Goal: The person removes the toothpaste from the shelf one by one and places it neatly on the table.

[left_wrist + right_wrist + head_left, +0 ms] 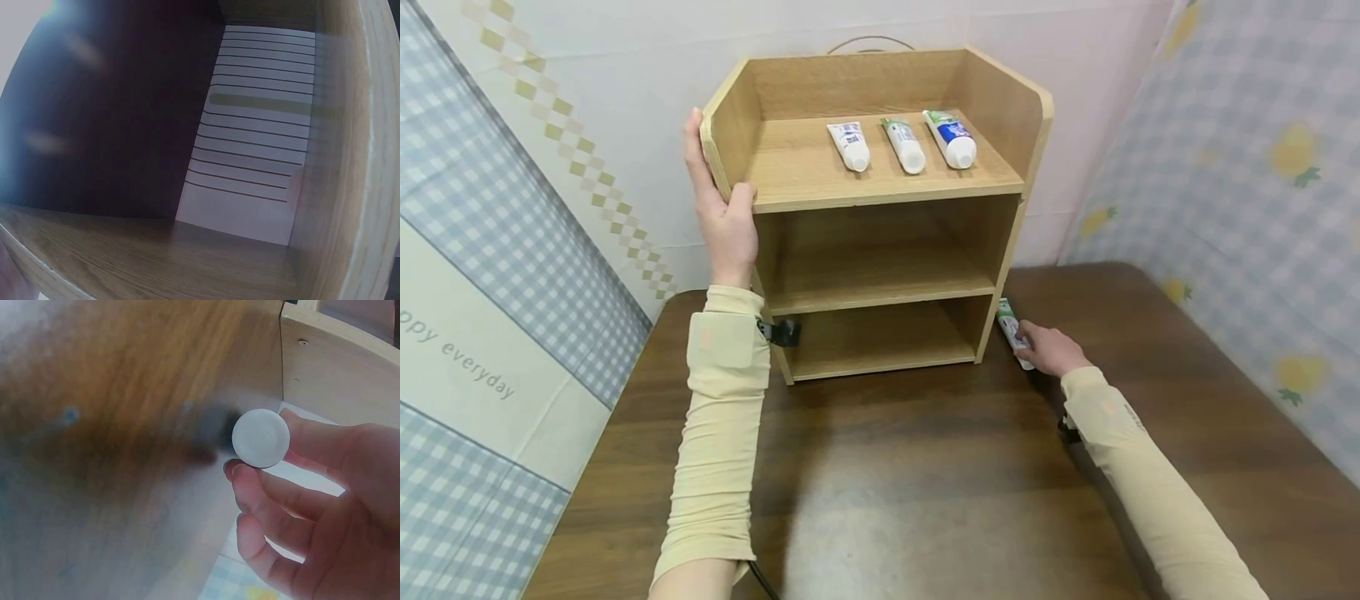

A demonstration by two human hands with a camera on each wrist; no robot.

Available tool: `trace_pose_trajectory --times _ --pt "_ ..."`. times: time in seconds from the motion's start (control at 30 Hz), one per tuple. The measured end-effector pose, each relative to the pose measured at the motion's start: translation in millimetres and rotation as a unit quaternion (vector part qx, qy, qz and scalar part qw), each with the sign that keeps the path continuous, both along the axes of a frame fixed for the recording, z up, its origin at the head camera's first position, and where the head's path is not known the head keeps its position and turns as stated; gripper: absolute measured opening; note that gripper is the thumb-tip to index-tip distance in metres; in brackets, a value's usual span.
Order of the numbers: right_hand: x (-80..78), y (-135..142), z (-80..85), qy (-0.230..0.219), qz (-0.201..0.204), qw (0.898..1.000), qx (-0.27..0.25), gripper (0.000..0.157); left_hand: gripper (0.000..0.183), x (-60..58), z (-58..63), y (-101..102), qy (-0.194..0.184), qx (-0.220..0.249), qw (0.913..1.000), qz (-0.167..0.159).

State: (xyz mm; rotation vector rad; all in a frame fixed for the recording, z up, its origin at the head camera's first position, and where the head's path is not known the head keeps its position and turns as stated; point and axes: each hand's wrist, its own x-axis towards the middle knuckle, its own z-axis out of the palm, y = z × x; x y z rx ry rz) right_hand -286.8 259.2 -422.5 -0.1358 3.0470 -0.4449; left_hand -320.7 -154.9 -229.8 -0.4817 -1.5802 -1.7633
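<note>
My left hand (727,225) grips the left side panel of a small wooden shelf (880,200), its thumb on the front edge of the top board and its fingers on the outer face. Beside the shelf's lower right side, my right hand (1051,350) pinches a white and green toothpaste tube (1007,321) close to its cap. The right wrist view shows the round white cap (260,438) end-on between thumb and fingertips. On the top board lie a small white tube (850,147), a green and white tube (903,146) and a larger blue, green and white tube (951,139).
The shelf stands on a dark brown wooden table (880,467), close to a pale cloth-covered wall (625,50). Checked cloth (490,150) hangs on the left and pineapple-print cloth (1225,167) on the right. A lined pale strip (250,137) shows beyond the shelf boards in the left wrist view.
</note>
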Motion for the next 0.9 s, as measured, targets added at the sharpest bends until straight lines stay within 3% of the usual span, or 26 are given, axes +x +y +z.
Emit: trace_pose_trajectory --times 0.27,0.5,0.6,0.73,0.9 --pt "3.4 -0.6 -4.3 -0.014 -0.006 1.000 0.004 0.035 0.080 0.2 -0.3 3.5 0.006 -0.009 0.9999 -0.005" --pt "16.7 -13.0 4.5 0.048 0.004 0.995 0.084 0.033 0.081 -1.1 0.0 5.3 0.004 -0.009 0.9999 -0.005" --pt "30.0 -27.9 23.1 0.077 0.012 0.991 0.108 0.035 0.081 -1.2 -1.3 5.1 0.004 -0.009 0.9999 -0.009" --pt "49.9 -64.4 63.0 0.147 0.070 0.982 0.093 0.025 0.081 -1.1 -2.6 1.9 0.010 -0.005 0.9999 -0.007" --pt "66.3 -107.1 114.1 0.285 0.113 0.951 0.051 0.009 0.081 0.1 -1.3 0.2 0.007 -0.006 1.0000 -0.001"
